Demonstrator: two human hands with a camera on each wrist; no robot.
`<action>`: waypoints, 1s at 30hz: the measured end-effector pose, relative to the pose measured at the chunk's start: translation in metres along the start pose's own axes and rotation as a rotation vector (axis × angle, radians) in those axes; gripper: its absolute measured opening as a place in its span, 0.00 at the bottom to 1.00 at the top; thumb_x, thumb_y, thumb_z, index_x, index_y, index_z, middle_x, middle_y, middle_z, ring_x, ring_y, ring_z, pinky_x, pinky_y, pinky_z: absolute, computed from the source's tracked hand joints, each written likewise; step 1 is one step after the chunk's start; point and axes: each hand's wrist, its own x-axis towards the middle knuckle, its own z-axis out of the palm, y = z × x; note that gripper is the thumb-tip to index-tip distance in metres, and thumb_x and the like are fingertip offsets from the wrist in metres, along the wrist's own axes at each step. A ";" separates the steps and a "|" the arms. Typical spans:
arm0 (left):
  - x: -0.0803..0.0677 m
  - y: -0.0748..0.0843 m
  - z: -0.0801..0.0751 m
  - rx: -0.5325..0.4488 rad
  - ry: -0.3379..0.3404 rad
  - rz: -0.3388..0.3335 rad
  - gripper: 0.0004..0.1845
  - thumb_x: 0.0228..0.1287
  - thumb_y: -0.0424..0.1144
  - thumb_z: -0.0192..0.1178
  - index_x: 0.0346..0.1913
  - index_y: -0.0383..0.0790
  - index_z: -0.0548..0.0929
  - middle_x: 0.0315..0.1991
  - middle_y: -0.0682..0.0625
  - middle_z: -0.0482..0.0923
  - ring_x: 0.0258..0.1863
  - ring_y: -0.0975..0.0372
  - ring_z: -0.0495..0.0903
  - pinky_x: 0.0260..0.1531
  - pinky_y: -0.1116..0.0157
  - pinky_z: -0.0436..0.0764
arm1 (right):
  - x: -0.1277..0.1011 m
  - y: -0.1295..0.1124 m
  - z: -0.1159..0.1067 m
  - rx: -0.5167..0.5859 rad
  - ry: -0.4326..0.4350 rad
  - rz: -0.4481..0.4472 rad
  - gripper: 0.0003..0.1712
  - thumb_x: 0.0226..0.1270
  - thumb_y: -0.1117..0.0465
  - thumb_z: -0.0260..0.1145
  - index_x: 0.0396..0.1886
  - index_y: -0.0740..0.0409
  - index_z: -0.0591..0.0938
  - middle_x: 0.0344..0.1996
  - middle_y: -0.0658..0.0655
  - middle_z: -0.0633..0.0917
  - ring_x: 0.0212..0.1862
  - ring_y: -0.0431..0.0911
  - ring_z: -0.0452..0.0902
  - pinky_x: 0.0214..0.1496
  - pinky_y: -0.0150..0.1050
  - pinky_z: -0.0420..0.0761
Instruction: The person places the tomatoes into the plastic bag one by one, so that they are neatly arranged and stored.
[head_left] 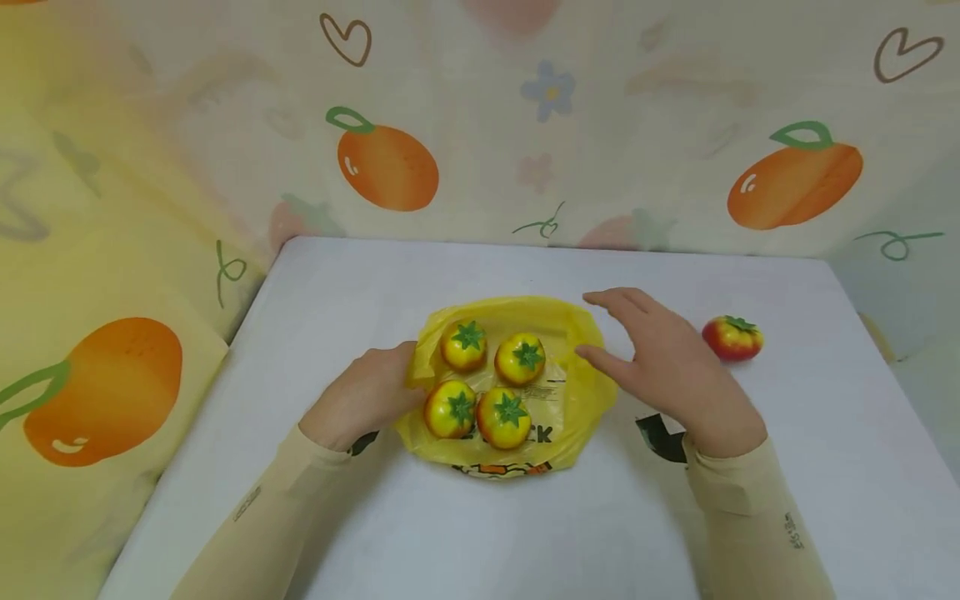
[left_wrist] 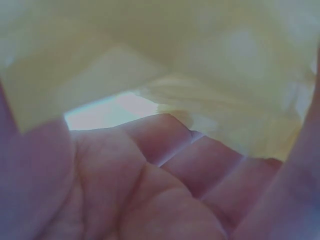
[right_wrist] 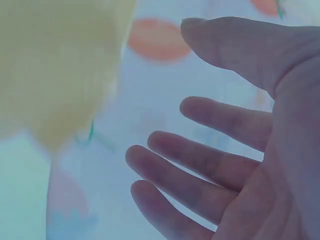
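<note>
A yellow plastic bag (head_left: 592, 400) with dark print lies with its mouth spread wide in the middle of the table. Several round, glossy yellow-red fruits (head_left: 520, 359) with green star-shaped tops sit inside it. At the bag's left side my left hand (head_left: 367, 392) holds the rim, its fingertips hidden by the plastic (left_wrist: 165, 45). My right hand (head_left: 667, 367) hovers at the bag's right edge, thumb and fingers spread. In the right wrist view those fingers (right_wrist: 195, 155) are apart from one another with nothing between them. Another such fruit, redder (head_left: 732, 339), rests on the table beyond the right hand.
The table (head_left: 337, 283) has a white cover and meets a fruit-patterned cloth (head_left: 480, 150) along its back edge. A similar yellowish cloth (head_left: 97, 250) hangs at the left. Dark printed marks (head_left: 662, 437) show on the cover below the right hand.
</note>
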 end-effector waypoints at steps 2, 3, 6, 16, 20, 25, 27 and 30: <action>-0.002 -0.002 0.000 -0.008 0.002 -0.004 0.19 0.68 0.38 0.61 0.60 0.40 0.78 0.39 0.47 0.84 0.31 0.56 0.77 0.33 0.61 0.75 | -0.001 0.014 -0.007 0.012 0.050 0.017 0.38 0.74 0.43 0.73 0.77 0.51 0.75 0.73 0.58 0.78 0.68 0.59 0.79 0.67 0.64 0.80; -0.003 -0.002 0.000 -0.013 0.004 -0.005 0.19 0.67 0.38 0.61 0.60 0.40 0.79 0.39 0.48 0.84 0.31 0.56 0.78 0.34 0.60 0.75 | -0.001 0.021 -0.009 0.014 0.072 0.026 0.37 0.74 0.44 0.73 0.77 0.52 0.75 0.73 0.59 0.79 0.66 0.60 0.80 0.66 0.64 0.79; -0.005 -0.004 0.001 -0.032 0.004 -0.016 0.20 0.67 0.38 0.61 0.61 0.40 0.78 0.40 0.47 0.84 0.32 0.56 0.78 0.34 0.60 0.75 | -0.001 0.042 -0.016 0.019 0.097 0.091 0.38 0.75 0.44 0.72 0.77 0.53 0.75 0.73 0.61 0.78 0.65 0.61 0.80 0.67 0.65 0.77; -0.005 -0.006 0.004 -0.048 0.017 -0.019 0.23 0.65 0.37 0.61 0.62 0.38 0.77 0.41 0.46 0.84 0.32 0.56 0.78 0.32 0.61 0.75 | -0.003 0.102 -0.019 -0.042 0.038 0.303 0.42 0.77 0.41 0.66 0.80 0.61 0.69 0.67 0.73 0.77 0.59 0.65 0.80 0.65 0.68 0.74; -0.003 -0.005 0.005 -0.051 0.016 -0.021 0.23 0.65 0.37 0.61 0.62 0.38 0.77 0.39 0.47 0.84 0.30 0.56 0.78 0.31 0.61 0.75 | -0.007 0.118 -0.015 -0.071 0.006 0.381 0.44 0.76 0.43 0.66 0.79 0.65 0.67 0.66 0.77 0.75 0.70 0.72 0.65 0.72 0.73 0.67; -0.002 -0.004 0.006 -0.051 0.020 -0.014 0.23 0.64 0.36 0.61 0.62 0.39 0.77 0.39 0.47 0.84 0.30 0.57 0.78 0.32 0.61 0.75 | -0.010 0.132 -0.011 -0.087 -0.033 0.454 0.46 0.75 0.41 0.67 0.79 0.65 0.67 0.72 0.79 0.69 0.69 0.74 0.63 0.72 0.75 0.68; -0.001 -0.003 0.006 -0.044 0.023 -0.008 0.23 0.64 0.36 0.61 0.63 0.39 0.77 0.39 0.47 0.84 0.30 0.57 0.78 0.32 0.61 0.75 | -0.011 0.136 -0.010 -0.087 -0.044 0.467 0.47 0.75 0.40 0.68 0.80 0.66 0.66 0.72 0.80 0.68 0.69 0.74 0.63 0.71 0.75 0.69; 0.000 -0.002 0.006 -0.037 0.026 -0.003 0.24 0.65 0.36 0.61 0.63 0.38 0.76 0.39 0.47 0.84 0.30 0.57 0.78 0.32 0.61 0.75 | -0.013 0.142 -0.010 -0.080 -0.055 0.483 0.49 0.74 0.39 0.68 0.80 0.66 0.65 0.73 0.80 0.67 0.68 0.74 0.62 0.71 0.76 0.69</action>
